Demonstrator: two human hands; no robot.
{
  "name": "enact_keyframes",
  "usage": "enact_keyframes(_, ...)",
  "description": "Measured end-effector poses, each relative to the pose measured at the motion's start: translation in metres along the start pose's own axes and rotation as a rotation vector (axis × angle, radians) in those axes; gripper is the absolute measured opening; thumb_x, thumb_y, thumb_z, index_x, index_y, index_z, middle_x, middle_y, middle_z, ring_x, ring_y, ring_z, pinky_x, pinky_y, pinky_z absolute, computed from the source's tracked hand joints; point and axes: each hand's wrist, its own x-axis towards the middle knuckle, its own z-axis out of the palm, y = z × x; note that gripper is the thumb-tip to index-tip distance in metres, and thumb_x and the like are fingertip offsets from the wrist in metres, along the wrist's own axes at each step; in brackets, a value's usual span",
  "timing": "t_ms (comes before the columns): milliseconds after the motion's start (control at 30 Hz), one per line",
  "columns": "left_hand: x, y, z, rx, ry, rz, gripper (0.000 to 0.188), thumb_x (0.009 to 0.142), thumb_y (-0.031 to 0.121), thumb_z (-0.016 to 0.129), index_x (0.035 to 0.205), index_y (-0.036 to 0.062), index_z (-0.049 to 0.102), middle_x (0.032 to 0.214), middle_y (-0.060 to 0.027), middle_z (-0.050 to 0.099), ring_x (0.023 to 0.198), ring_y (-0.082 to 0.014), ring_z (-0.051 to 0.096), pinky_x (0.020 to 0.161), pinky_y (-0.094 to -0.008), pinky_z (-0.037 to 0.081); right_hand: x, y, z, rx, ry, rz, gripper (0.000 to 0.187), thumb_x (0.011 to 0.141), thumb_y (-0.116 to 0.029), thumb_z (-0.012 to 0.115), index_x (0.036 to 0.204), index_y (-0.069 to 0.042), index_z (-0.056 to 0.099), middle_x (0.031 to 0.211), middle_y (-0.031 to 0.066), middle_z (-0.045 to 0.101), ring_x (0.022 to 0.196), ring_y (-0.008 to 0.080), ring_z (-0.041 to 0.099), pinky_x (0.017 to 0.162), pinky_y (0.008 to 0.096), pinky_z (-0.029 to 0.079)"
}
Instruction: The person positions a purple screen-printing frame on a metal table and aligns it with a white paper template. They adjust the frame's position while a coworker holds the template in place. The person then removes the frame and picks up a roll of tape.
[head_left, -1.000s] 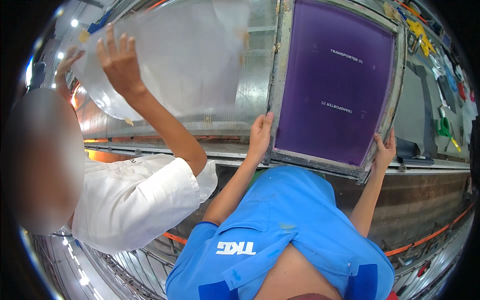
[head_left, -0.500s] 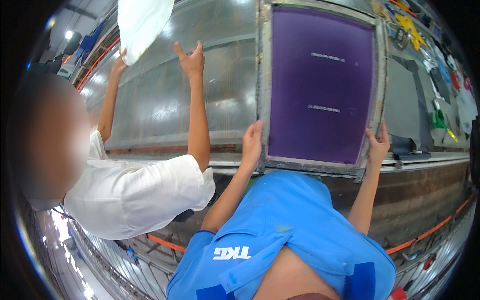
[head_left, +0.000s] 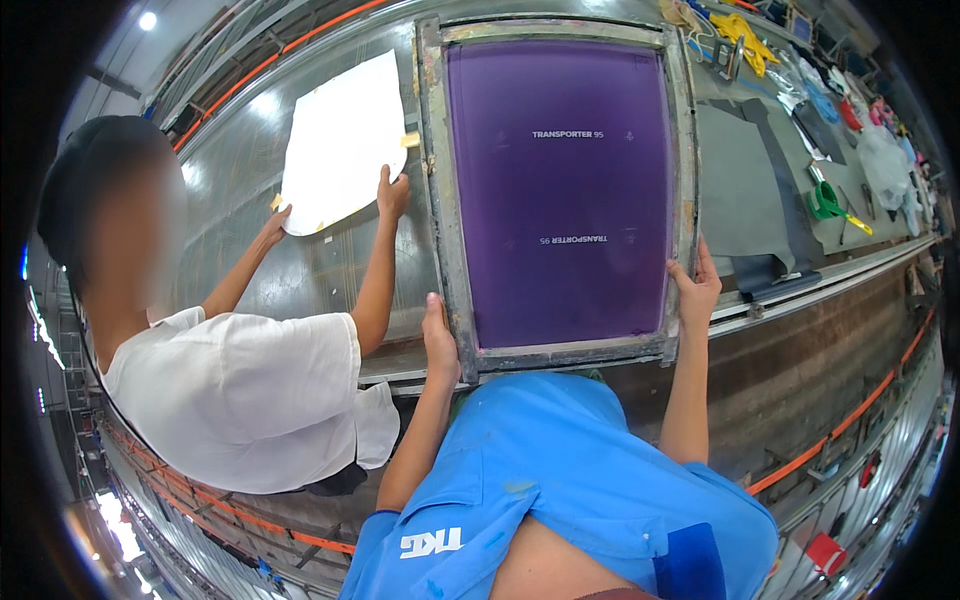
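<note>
A large screen-printing frame [head_left: 560, 190] with purple mesh and small pale lettering lies before me at the table's near edge. My left hand [head_left: 440, 340] grips its near left corner, thumb pointing up along the side rail. On the opposite rail, my right hand [head_left: 697, 288] is closed around the outer edge, a little farther from me. Both hands hold the frame's worn, paint-stained rails. Left of the frame, a co-worker in a white shirt holds a white sheet [head_left: 345, 140] by its near edge with both hands, low over the table.
The long metal table [head_left: 330, 275] runs left to right. To the frame's right lie a dark grey sheet [head_left: 740, 180], a green-handled tool [head_left: 824, 200], a yellow cloth [head_left: 745, 42] and plastic bags [head_left: 885, 160]. The co-worker [head_left: 240, 390] stands close on my left.
The co-worker's white sheet has come down from a raised position toward the table, and both their hands now hold it. My view has shifted; my hands keep their grip on the frame.
</note>
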Motion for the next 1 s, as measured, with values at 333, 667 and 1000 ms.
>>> enact_keyframes(333, -0.004, 0.001, 0.008, 0.171, 0.069, 0.081, 0.058, 0.109, 0.048, 0.037, 0.108, -0.0026, 0.065, 0.099, -0.0094, 0.065, 0.090, -0.0161, 0.058, 0.086, -0.0321, 0.047, 0.003, 0.016, -0.005, -0.052, 0.048, 0.027, 0.072, 0.081, 0.005, 0.077, 0.145, 0.011, 0.044, 0.143, 0.0230, 0.054, 0.125, 0.0244, 0.057, 0.105, 0.0344, 0.046)
enact_keyframes(667, -0.011, 0.005, 0.008, 0.164, 0.024, 0.063, 0.062, 0.109, 0.049, 0.036, 0.120, -0.0080, 0.059, 0.116, -0.0131, 0.063, 0.109, -0.0187, 0.055, 0.102, -0.0321, 0.039, 0.004, 0.020, -0.002, -0.026, 0.018, 0.083, 0.071, 0.084, 0.007, 0.074, 0.148, 0.009, 0.042, 0.148, 0.0230, 0.048, 0.129, 0.0248, 0.053, 0.107, 0.0340, 0.045)
enact_keyframes(1000, -0.007, 0.003, 0.013, 0.172, -0.001, 0.142, 0.066, 0.109, 0.050, 0.036, 0.125, -0.0101, 0.058, 0.121, -0.0146, 0.062, 0.114, -0.0193, 0.053, 0.106, -0.0325, 0.036, 0.009, 0.023, -0.006, -0.032, 0.024, 0.053, 0.070, 0.086, 0.006, 0.073, 0.148, 0.009, 0.041, 0.143, 0.0220, 0.054, 0.124, 0.0227, 0.057, 0.105, 0.0321, 0.045)
